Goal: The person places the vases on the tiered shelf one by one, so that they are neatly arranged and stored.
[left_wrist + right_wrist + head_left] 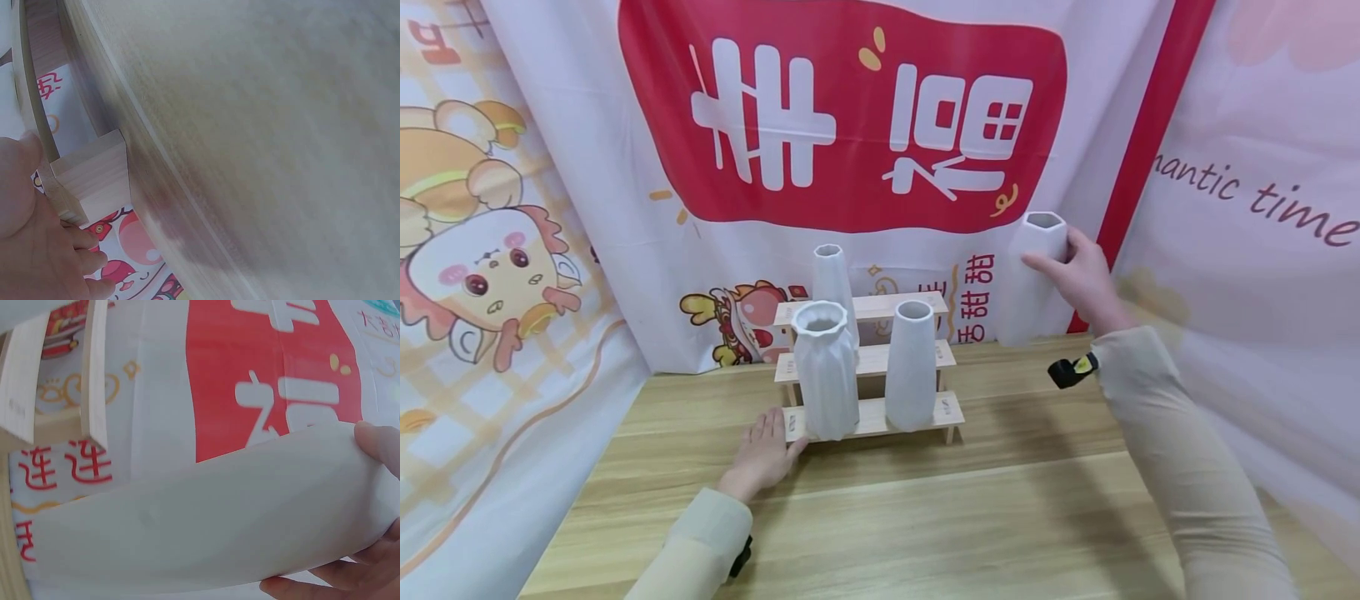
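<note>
The right hand (1078, 279) grips a white vase with a hexagonal mouth (1033, 279) near its rim, fingers curled round it, holding it to the right of the wooden stepped stand (868, 362). The left hand (767, 450) lies open and flat on the tabletop (925, 517), fingertips touching the stand's lower left corner. Two white vases occupy the bottom step: a ribbed wide-mouthed vase (825, 375) on the left and a smooth tapered vase (912, 367) beside it. A slim faceted vase (833, 287) rises behind them. Printed cloth banners (850, 125) hang behind
</note>
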Demonstrator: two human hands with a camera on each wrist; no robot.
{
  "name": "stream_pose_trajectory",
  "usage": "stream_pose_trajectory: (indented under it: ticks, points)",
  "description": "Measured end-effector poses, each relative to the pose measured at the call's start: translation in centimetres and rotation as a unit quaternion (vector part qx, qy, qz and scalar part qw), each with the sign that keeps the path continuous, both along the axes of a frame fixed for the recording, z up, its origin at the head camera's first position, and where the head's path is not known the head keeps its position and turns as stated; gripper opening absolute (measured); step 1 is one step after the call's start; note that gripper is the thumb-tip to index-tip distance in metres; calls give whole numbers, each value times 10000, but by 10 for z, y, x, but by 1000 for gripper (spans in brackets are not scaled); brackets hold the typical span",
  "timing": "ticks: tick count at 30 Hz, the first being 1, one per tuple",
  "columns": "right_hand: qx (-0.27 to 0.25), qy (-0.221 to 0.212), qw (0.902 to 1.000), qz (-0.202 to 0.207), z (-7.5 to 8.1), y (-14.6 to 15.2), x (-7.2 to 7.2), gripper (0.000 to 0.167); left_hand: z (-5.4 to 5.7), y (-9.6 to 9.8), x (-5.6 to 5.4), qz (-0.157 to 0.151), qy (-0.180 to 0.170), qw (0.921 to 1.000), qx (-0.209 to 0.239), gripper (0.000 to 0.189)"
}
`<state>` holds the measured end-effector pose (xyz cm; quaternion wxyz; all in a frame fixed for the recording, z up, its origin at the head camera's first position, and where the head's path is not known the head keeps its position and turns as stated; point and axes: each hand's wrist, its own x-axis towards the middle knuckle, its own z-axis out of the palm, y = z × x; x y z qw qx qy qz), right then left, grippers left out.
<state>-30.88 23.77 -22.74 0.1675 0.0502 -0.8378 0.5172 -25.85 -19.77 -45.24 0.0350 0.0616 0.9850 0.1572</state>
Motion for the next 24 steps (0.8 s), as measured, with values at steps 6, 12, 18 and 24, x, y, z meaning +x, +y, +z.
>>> stream_pose_trajectory:
  ticks: [6,12,18,24]
  points:
    - [-4,205,9996,204,0,-20,-9,77,1,1,0,-1,-1,10000,-14,76]
    - [-12,351,9983,457,-1,-40,-18,74,2,1,-1,0,31,10000,30,76]
    - [-91,306,9966,757,-7,-60,-20,73,2,1,1,3,8,10000,64,76]
    - [-265,288,9945,969,-11,-77,-21,72,3,1,2,15,-16,10000,81,76]
